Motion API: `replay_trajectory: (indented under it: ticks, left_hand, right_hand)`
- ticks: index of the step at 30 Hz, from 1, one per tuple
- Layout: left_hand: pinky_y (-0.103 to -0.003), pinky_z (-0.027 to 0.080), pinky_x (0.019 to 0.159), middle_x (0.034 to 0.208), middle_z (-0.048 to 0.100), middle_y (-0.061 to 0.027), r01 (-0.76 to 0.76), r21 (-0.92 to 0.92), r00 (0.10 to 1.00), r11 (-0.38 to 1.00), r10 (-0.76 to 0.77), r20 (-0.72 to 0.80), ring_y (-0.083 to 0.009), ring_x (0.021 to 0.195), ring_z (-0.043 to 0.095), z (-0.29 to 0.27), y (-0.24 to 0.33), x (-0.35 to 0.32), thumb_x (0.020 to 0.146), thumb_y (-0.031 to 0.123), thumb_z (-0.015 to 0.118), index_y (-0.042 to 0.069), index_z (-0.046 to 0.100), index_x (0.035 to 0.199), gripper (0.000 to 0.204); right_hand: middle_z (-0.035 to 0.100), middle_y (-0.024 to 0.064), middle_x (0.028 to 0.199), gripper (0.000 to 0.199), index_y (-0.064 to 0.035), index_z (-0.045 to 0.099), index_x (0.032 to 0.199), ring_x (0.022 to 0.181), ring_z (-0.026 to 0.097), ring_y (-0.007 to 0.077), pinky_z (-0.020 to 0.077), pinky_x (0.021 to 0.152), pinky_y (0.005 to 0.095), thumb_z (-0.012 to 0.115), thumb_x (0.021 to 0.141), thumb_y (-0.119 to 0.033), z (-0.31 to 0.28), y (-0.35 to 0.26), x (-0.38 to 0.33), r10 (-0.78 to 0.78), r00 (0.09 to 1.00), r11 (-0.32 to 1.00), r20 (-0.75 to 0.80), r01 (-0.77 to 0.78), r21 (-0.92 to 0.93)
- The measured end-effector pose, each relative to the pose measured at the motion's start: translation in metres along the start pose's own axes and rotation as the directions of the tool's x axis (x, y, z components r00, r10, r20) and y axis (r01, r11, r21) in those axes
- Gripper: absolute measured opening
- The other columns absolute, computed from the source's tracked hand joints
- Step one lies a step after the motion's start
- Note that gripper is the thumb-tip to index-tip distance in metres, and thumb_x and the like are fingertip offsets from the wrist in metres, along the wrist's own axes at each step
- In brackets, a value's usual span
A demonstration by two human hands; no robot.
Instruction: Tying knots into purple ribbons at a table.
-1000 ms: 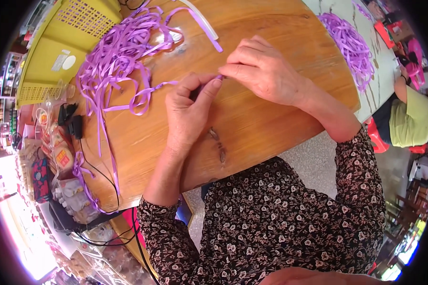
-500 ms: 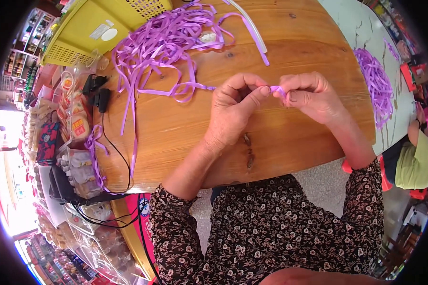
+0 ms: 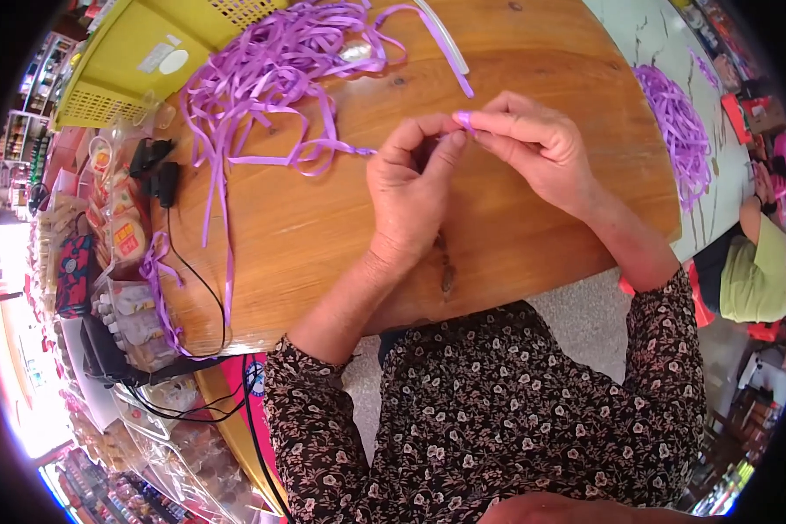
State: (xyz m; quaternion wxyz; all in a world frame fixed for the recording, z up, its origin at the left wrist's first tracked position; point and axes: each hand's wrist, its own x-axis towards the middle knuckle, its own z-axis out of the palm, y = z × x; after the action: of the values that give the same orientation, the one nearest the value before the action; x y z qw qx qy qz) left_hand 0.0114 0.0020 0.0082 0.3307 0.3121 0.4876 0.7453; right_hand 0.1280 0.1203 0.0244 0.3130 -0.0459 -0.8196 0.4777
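Both hands mid-frame, upper centre, fingertips meeting. Left hand [image 3: 410,188] pinched shut on purple ribbon [image 3: 323,157]; right hand [image 3: 533,148] pinched on a small folded ribbon end [image 3: 463,118] at its thumb/index tips. Ribbon runs left from the pinch, flat across wood table [image 3: 515,253], into tangled ribbon pile [image 3: 271,61] at upper left-centre. Yellow basket [image 3: 140,70] top left, touching pile edge. Black cable [image 3: 192,279] along table's left rim, snack packets [image 3: 118,236] just beside it. 2nd ribbon heap [image 3: 672,131] upper right, well apart from hands. Other person, green top [image 3: 755,275], far right edge.
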Motion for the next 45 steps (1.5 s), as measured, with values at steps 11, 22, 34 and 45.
replay_trajectory:
  ticks: [11,22,34,45]
  left_hand:
    - [-0.018,0.041,0.068,0.089,0.057,0.002,0.062,0.004,0.998,0.998,-0.062,0.023,-0.0033,0.078,0.049,0.001,-0.008,-0.002,0.084,0.001,0.065,0.001,0.064,0.091,0.006]
    - [-0.016,0.039,0.063,0.081,0.062,0.0021,0.187,-0.035,0.982,0.982,-0.187,-0.006,-0.0025,0.07,0.049,-0.001,-0.002,0.001,0.085,0.002,0.063,0.001,0.065,0.087,0.003]
    - [-0.016,0.035,0.059,0.077,0.062,0.0035,0.249,-0.19,0.968,0.95,-0.24,0.068,-0.0014,0.065,0.046,-0.005,-0.002,-0.002,0.085,0.004,0.062,0.002,0.066,0.087,0.006]
    - [-0.016,0.039,0.06,0.08,0.062,0.0007,0.246,0.077,0.969,0.966,-0.246,-0.017,-0.0021,0.068,0.049,0.005,0.0,-0.005,0.086,0.007,0.063,-0.003,0.065,0.093,0.013]
  right_hand:
    - [0.06,0.0057,0.082,0.033,-0.0058,0.067,0.105,0.068,0.055,0.0178,0.0445,0.056,0.0263,0.067,0.075,0.006,0.005,0.011,-0.004,-0.306,0.952,0.858,-0.017,0.268,-0.439]
    - [0.063,0.0029,0.086,0.028,-0.004,0.061,0.107,0.075,0.058,0.01,0.0475,0.069,0.0231,0.066,0.08,0.001,0.007,0.001,-0.007,0.096,0.995,0.977,-0.039,-0.102,-0.187]
    - [0.063,0.0045,0.092,0.024,-0.003,0.064,0.106,0.082,0.058,0.0132,0.0464,0.072,0.0259,0.062,0.083,0.002,-0.004,-0.002,-0.003,0.022,0.991,0.999,0.135,-0.018,-0.037]
    - [0.06,0.0101,0.091,0.025,-0.0025,0.065,0.1,0.08,0.058,0.0251,0.0466,0.07,0.0332,0.064,0.076,-0.003,-0.025,0.036,0.018,-0.702,0.64,0.361,0.312,0.698,-0.618]
